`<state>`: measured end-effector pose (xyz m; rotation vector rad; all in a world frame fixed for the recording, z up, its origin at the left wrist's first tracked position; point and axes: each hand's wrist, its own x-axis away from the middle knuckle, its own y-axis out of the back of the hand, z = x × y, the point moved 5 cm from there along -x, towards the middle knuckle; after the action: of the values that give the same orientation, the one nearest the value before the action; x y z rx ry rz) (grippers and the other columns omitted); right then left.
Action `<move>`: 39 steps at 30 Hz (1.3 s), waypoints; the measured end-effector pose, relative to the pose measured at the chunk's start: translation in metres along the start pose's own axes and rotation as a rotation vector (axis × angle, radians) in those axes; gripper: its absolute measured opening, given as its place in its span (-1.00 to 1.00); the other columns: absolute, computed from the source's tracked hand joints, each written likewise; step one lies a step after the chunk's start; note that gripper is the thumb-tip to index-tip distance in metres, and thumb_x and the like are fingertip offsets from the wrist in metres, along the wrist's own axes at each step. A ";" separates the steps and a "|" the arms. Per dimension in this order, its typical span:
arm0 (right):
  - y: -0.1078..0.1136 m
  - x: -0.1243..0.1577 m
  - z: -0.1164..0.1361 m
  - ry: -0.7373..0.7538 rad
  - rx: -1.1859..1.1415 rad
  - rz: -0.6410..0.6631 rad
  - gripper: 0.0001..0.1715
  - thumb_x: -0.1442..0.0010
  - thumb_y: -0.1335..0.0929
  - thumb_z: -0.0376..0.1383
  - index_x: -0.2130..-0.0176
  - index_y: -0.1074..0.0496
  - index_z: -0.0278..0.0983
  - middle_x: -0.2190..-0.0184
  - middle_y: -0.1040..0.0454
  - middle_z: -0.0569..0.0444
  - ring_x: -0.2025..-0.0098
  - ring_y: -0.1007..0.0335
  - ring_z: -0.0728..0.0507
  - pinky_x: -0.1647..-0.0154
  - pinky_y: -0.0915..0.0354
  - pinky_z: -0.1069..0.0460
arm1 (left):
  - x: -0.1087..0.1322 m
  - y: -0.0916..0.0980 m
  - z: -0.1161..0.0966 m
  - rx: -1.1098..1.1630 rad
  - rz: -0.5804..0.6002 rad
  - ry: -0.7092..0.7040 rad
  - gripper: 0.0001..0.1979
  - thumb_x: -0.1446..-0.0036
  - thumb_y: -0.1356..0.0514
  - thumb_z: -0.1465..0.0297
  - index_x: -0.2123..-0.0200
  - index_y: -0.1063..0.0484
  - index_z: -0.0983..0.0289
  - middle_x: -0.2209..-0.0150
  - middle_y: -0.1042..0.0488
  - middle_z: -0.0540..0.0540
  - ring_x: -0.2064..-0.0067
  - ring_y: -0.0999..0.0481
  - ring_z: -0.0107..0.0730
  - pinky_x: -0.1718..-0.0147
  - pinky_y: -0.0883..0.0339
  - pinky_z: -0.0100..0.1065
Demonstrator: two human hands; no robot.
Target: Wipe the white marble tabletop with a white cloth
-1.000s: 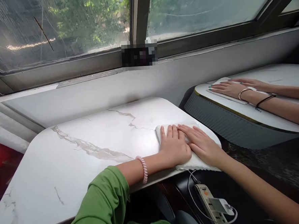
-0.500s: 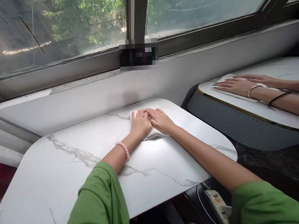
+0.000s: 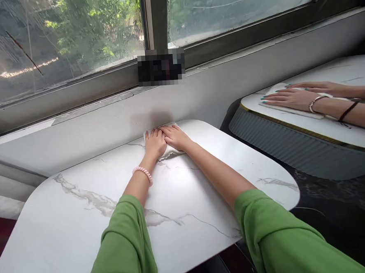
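A white cloth lies on the white marble-patterned table, near its far edge by the wall. My left hand rests flat on the cloth's left part, fingers stretched towards the wall, a pink coiled band on the wrist. Beside it, my right hand presses down on the cloth, its fingertips touching or overlapping my left hand. Both hands lie palm down with their fingers extended. Much of the cloth is hidden beneath them.
At the right, another person's hands lie on a white cloth on a second marble-patterned table. Beyond my table are a low wall and windows. A pixelated dark object stands on the ledge.
Both my hands and the cloth have moved left along the far part of the table. The camera view has shifted slightly, and the power strip below the table is out of sight.
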<state>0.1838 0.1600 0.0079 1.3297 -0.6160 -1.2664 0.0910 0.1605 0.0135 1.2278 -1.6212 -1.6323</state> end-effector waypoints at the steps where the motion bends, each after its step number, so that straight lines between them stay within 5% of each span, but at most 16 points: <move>1: 0.000 0.001 0.000 0.009 0.000 -0.001 -0.36 -0.22 -0.07 -0.32 -0.23 -0.15 -0.48 -0.24 -0.22 -0.15 -0.26 -0.08 -0.21 -0.25 0.05 -0.16 | 0.001 0.000 -0.001 -0.010 0.000 0.003 -0.56 -0.35 0.25 0.40 -0.19 -0.17 0.28 -0.29 -0.15 0.12 -0.31 -0.06 -0.30 -0.29 0.22 -0.05; 9: 0.004 0.033 0.014 0.085 0.020 0.052 -0.34 -0.23 -0.06 -0.31 -0.26 -0.11 -0.47 -0.28 -0.15 -0.16 -0.31 -0.02 -0.21 -0.28 0.06 -0.19 | 0.039 0.007 -0.016 -0.045 0.023 0.051 -0.51 -0.34 0.24 0.38 -0.27 -0.08 0.34 -0.32 -0.07 0.16 -0.34 0.01 -0.27 -0.30 0.26 -0.01; 16: 0.018 0.117 0.048 0.033 0.125 -0.001 -0.34 -0.26 -0.04 -0.32 -0.29 -0.06 -0.44 -0.28 -0.15 -0.14 -0.32 -0.01 -0.19 -0.29 0.02 -0.19 | 0.108 0.016 -0.048 -0.006 0.072 -0.082 -0.49 -0.34 0.23 0.35 -0.28 -0.06 0.38 -0.33 -0.03 0.16 -0.35 0.04 -0.26 -0.30 0.27 0.00; 22: 0.032 0.198 0.087 0.116 0.198 -0.089 -0.24 -0.28 -0.05 -0.31 -0.37 0.33 -0.38 -0.27 -0.17 -0.16 -0.31 -0.02 -0.22 -0.27 -0.04 -0.24 | 0.180 0.035 -0.080 0.001 0.111 -0.201 -0.47 -0.34 0.21 0.33 -0.30 -0.01 0.42 -0.33 -0.01 0.23 -0.35 0.06 -0.17 -0.30 0.25 0.05; 26: 0.042 0.228 0.109 0.132 0.215 -0.116 -0.16 -0.27 -0.06 -0.34 -0.36 0.52 -0.38 -0.28 -0.13 -0.19 -0.32 0.00 -0.23 -0.25 -0.06 -0.26 | 0.210 0.044 -0.092 -0.016 0.133 -0.274 -0.46 -0.33 0.21 0.32 -0.30 0.00 0.46 -0.33 0.00 0.28 -0.35 0.07 -0.09 -0.29 0.21 0.10; 33: 0.041 0.229 0.113 0.095 0.219 -0.080 -0.17 -0.24 -0.07 -0.35 -0.37 0.43 -0.38 -0.28 -0.15 -0.17 -0.32 -0.01 -0.23 -0.26 -0.05 -0.27 | 0.212 0.042 -0.088 -0.002 0.144 -0.304 -0.46 -0.32 0.21 0.32 -0.29 -0.02 0.46 -0.33 -0.01 0.26 -0.36 0.08 -0.13 -0.29 0.22 0.07; 39: 0.026 0.182 0.109 0.030 0.197 0.014 -0.32 -0.25 -0.04 -0.32 -0.31 0.00 -0.46 -0.28 -0.15 -0.16 -0.32 0.02 -0.24 -0.29 0.02 -0.24 | 0.181 0.036 -0.055 0.021 0.157 -0.225 -0.48 -0.31 0.18 0.35 -0.28 -0.04 0.43 -0.33 -0.02 0.23 -0.35 0.05 -0.20 -0.30 0.27 0.04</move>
<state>0.1446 -0.0497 -0.0009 1.5006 -0.7426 -1.1957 0.0490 -0.0279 0.0130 0.9269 -1.8243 -1.7051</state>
